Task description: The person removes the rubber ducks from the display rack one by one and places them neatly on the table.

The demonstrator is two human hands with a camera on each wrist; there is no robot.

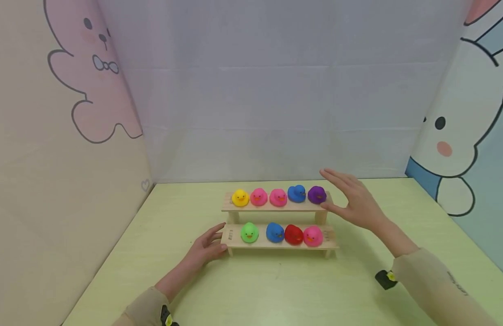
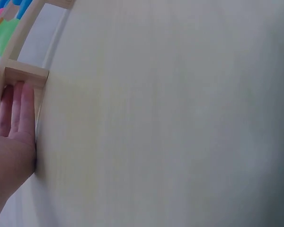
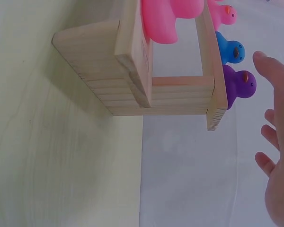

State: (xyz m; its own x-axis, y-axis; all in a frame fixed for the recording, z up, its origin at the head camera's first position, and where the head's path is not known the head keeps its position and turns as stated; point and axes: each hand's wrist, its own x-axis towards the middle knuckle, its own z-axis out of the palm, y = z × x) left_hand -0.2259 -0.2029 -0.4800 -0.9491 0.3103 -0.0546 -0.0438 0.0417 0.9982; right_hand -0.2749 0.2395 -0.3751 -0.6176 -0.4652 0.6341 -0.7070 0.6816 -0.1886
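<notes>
Left hand at 7 o'clock, forearm toward 2, thumb opposing fingers. Right hand between 3 and 4, raised, forearm toward 10, thumb spread from fingers.

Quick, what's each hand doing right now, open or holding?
Left hand: open, straight fingers against the left end of the shelf.
Right hand: open beside the purple duck, holding nothing.

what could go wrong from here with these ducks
The right hand is close beside the purple duck at the end of the upper shelf, so a small bump might knock it off. The left hand is at the left end of the lower shelf; a push there could jolt it and topple the green duck.
</notes>
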